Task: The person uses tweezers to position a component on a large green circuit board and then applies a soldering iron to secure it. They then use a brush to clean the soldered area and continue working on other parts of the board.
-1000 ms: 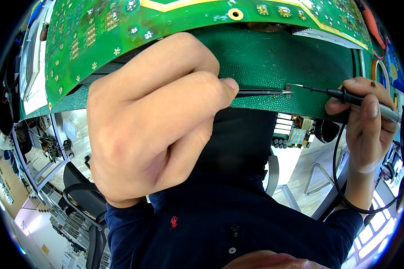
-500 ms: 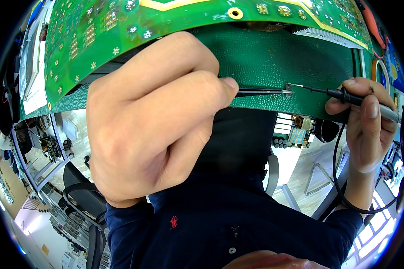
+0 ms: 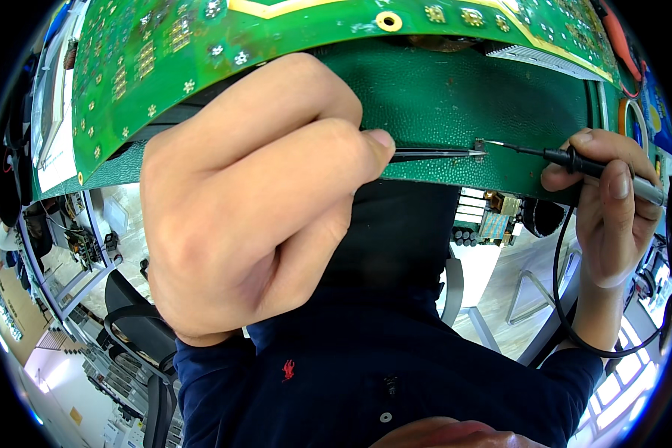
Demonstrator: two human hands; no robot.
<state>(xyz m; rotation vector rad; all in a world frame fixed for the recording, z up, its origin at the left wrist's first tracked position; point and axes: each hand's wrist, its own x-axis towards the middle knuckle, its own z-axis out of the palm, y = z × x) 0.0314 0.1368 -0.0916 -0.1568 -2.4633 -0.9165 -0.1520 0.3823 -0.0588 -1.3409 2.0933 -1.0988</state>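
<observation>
A tiny dark part (image 3: 480, 147) lies on the green mat (image 3: 455, 89), near its close edge, with two tool tips at it. Tweezers (image 3: 433, 154) point in from the left hand (image 3: 254, 194), clamped on them; the right hand (image 3: 616, 194) is closed around a pen-shaped tool (image 3: 584, 163) (whether either tip touches, I cannot tell). Since the earlier frames, the left hand and the circuit board (image 3: 328, 28) have slid slightly left; the tips match. That hand hides most of the tweezers; a black cable (image 3: 557, 276) loops below.
</observation>
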